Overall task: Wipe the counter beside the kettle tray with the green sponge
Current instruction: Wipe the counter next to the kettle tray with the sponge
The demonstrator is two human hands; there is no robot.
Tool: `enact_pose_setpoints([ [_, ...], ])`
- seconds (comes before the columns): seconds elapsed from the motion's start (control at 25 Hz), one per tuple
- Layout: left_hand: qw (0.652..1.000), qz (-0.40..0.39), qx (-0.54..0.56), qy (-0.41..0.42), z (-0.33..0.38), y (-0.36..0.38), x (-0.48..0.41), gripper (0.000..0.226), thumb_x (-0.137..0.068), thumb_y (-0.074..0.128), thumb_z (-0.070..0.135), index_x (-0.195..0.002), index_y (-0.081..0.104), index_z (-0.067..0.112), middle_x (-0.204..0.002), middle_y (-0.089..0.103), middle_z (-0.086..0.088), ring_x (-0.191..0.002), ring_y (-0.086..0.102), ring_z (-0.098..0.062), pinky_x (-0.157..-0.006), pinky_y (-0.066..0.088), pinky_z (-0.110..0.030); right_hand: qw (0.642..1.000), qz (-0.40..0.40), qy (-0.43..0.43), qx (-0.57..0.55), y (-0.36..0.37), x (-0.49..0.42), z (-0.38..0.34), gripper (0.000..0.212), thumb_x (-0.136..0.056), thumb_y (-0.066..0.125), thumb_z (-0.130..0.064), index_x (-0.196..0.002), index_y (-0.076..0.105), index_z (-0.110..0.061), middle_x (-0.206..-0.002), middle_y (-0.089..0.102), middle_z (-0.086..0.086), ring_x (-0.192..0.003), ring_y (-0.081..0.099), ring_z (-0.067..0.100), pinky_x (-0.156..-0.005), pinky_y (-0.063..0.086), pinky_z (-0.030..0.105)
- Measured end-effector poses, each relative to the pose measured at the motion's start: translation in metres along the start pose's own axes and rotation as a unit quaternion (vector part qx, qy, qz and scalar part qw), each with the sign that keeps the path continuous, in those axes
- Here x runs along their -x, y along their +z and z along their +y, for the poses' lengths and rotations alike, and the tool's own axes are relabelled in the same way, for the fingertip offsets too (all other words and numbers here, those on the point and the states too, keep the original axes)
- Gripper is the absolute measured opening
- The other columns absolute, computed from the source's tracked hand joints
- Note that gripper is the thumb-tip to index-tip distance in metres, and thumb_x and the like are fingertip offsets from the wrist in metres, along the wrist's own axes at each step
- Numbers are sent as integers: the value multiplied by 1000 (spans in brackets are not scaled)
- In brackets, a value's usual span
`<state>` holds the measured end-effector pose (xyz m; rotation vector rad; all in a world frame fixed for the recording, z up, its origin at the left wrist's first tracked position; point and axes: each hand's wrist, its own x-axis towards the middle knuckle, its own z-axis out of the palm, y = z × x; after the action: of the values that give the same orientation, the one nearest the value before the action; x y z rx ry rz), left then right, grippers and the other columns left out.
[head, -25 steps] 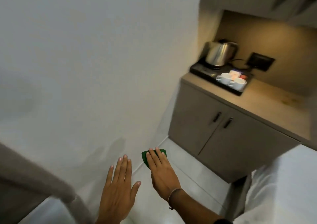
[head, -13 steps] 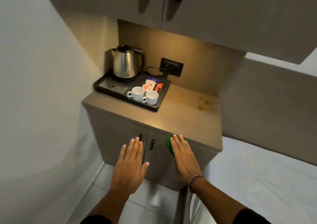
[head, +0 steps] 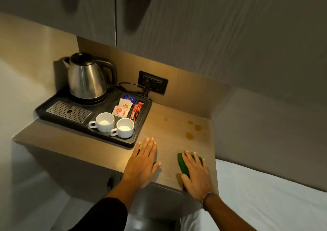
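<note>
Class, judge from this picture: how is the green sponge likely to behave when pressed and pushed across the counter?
The green sponge probably squashes easily: it bulges out from under the flat right hand. It looks light for its size. Being flat, it should slide across the smooth counter rather than roll.

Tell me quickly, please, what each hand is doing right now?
Left hand: open, flat, empty, over the counter.
Right hand: holding the green sponge under its fingers, at the counter's front edge.
</note>
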<state>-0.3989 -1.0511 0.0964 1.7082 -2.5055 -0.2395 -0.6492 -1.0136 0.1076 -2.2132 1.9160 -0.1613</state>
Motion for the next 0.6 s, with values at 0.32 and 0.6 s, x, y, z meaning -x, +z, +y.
enact_pose_setpoints([
  [0.32, 998, 3, 61, 0, -20, 26, -19, 75, -107, 16, 59, -164, -4, 15, -177, -4, -7, -160, -11, -24, -132, 0, -49, 999, 39, 26, -13, 11, -14, 23, 60, -106, 36, -41, -160, 14, -30, -169, 16, -9, -155, 3, 14, -127, 2, 42],
  [0.6, 996, 33, 83, -2, -22, 33, -19, 74, -106, 15, 59, -165, -1, 18, -177, -3, -3, -160, -12, -19, -128, -12, -41, 997, 38, -52, -50, -2, -96, 37, 56, -106, 43, -32, -159, 27, -25, -166, 28, -2, -155, 13, 13, -127, 12, 44],
])
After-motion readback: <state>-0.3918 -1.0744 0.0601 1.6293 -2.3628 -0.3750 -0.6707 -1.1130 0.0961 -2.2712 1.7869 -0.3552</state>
